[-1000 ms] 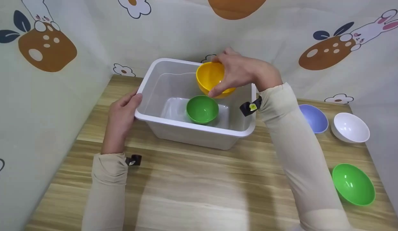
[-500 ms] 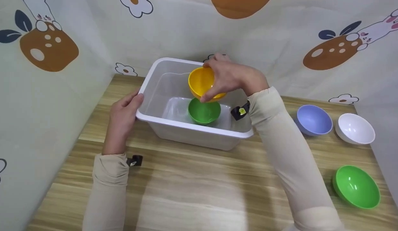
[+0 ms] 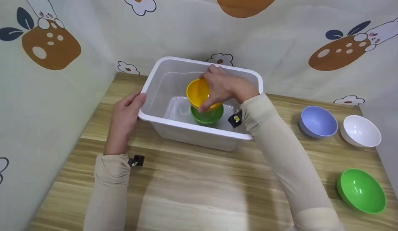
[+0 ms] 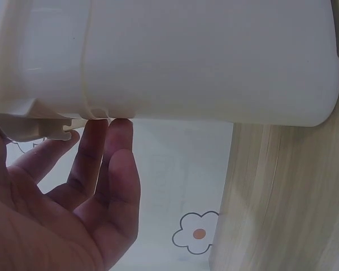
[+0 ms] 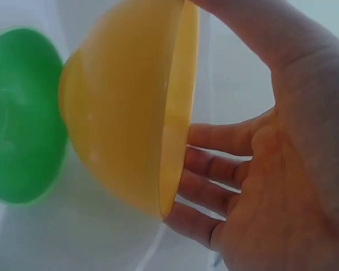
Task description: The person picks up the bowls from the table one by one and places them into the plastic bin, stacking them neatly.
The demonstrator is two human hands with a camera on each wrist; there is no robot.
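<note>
Inside the white plastic tub (image 3: 192,125), my right hand (image 3: 223,86) holds a yellow bowl (image 3: 196,92) by its rim, thumb on the near side and fingers on the far side. Directly below it is a small green bowl (image 3: 208,118) on the tub floor, partly covered by the yellow one in the head view. Seen from the right wrist, the yellow bowl's base (image 5: 70,96) overlaps the green bowl's opening (image 5: 22,113). My left hand (image 3: 125,112) grips the tub's left rim, thumb on top; its fingers (image 4: 121,180) reach under the rim against the outer wall.
To the right of the tub, a blue bowl (image 3: 318,122) and a white bowl (image 3: 361,131) stand side by side on the wooden table (image 3: 192,186). A larger green bowl (image 3: 361,191) sits nearer the front right. Printed fabric walls (image 3: 173,35) enclose the table's back and sides.
My right hand has brought the yellow bowl left and down into the tub, over the small green bowl. My left hand keeps its grip on the rim. The head view has shifted slightly.
</note>
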